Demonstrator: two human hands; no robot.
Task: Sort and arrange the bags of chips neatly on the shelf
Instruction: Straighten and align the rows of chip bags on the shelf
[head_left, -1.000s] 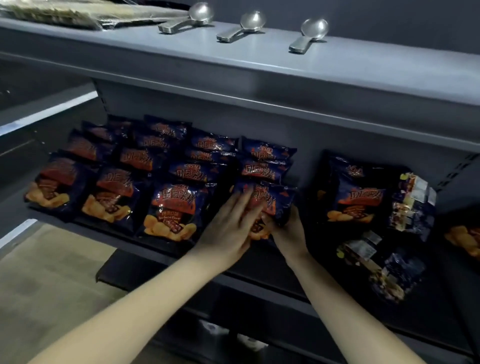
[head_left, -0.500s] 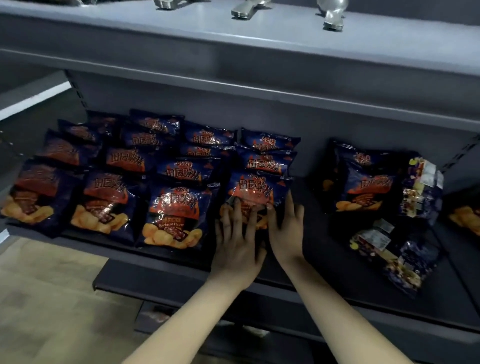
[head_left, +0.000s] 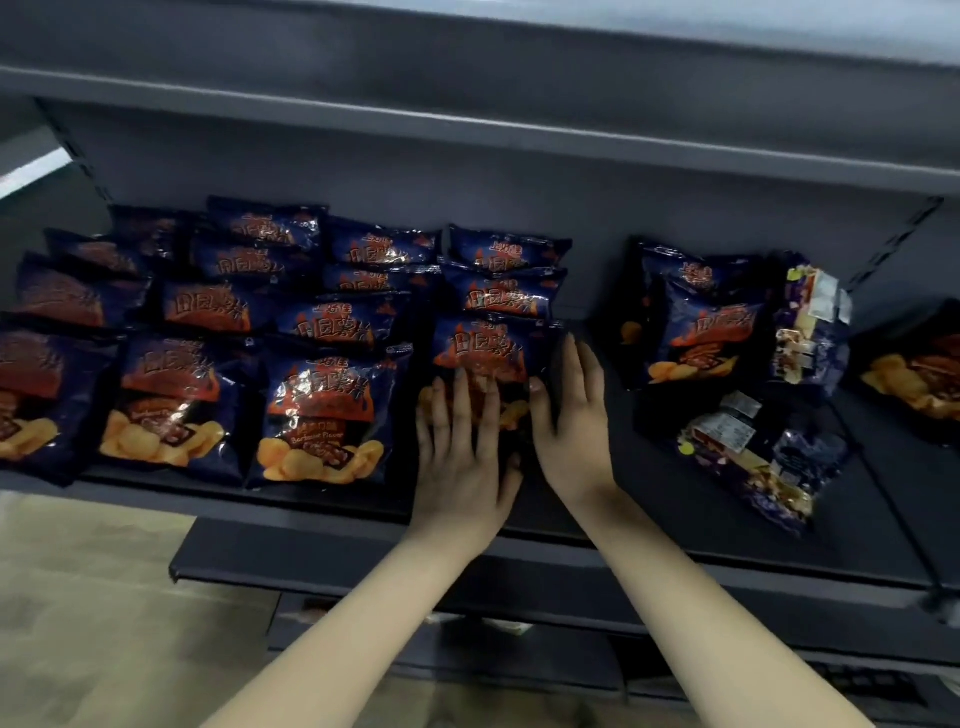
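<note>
The left hand (head_left: 462, 457) lies flat on the lower half of the bag (head_left: 488, 348), fingers straight and a little spread. The right hand (head_left: 576, 431) lies along the bag's right side, fingers also straight, with the thumb touching the bag's edge. Neither hand grips anything. One second before, both hands were holding this bag, with the right hand behind it. Now it lies at the front of the fourth column, before two bags of the same kind. So I judge the placing is done, and the hands only press and square it.

The bag's left edge is just beside the neighbour bag (head_left: 322, 410). Its lower edge is hidden under the left palm and seems near the front lip of the shelf (head_left: 649, 499). To the right the shelf floor is bare as far as the loose bags (head_left: 711, 338), some of them turned to the back side. This gap gives room for one more column. The upper shelf (head_left: 467, 119) hangs over the back rows, so reaching there looks tight.
</note>
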